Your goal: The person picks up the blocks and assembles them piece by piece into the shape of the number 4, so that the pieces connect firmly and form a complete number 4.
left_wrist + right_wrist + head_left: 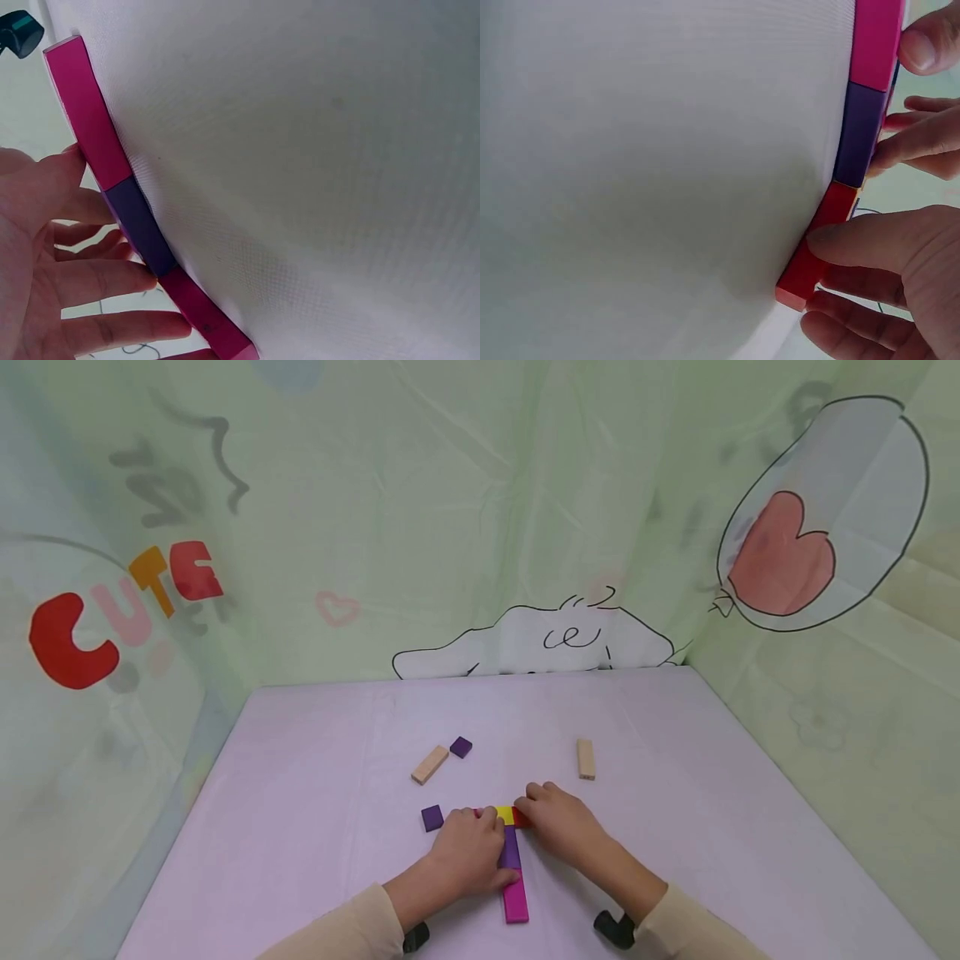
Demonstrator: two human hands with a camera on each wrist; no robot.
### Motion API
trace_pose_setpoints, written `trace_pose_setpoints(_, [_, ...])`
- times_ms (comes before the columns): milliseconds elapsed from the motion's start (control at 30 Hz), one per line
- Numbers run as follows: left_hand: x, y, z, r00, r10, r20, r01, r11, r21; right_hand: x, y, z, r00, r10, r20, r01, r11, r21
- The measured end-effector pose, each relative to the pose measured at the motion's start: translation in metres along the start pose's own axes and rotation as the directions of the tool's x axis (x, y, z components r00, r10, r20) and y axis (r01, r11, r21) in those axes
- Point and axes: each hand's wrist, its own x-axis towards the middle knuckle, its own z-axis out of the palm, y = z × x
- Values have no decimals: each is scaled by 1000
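Note:
On the table a magenta block (515,900) and a purple block (511,847) lie end to end in a line. Across the far end sit a yellow block (505,815), a red block (521,817) and a pink block (206,315), which the left hand mostly hides in the head view. My left hand (468,850) reaches over the line from the left, its extended fingers touching the pink and purple blocks and its thumb against the magenta one. With thumb and fingers, my right hand (562,822) pinches the red block at the right end.
A purple cube (432,817) lies left of the left hand. Farther back are another purple cube (461,747), a plain wooden block (430,765) beside it, and a second wooden block (586,759) to the right. Printed curtains enclose the table's back and sides.

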Motion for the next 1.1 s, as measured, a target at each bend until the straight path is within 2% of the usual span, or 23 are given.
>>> trace_pose_setpoints(333, [1,-1,-1,1000,-7,4,7,1000,-18,-6,0,6,994,-47,-95,42,998,-53])
trace_pose_setpoints(867, [2,-1,1,1000,-1,-4,1,1000,-16,-11,-7,4,991,2,-131,-14,996,-90])
trace_pose_setpoints(1100, [2,-1,2,1000,-2,2,2,1000,-17,-9,-8,5,994,27,-108,-38,994,-100])
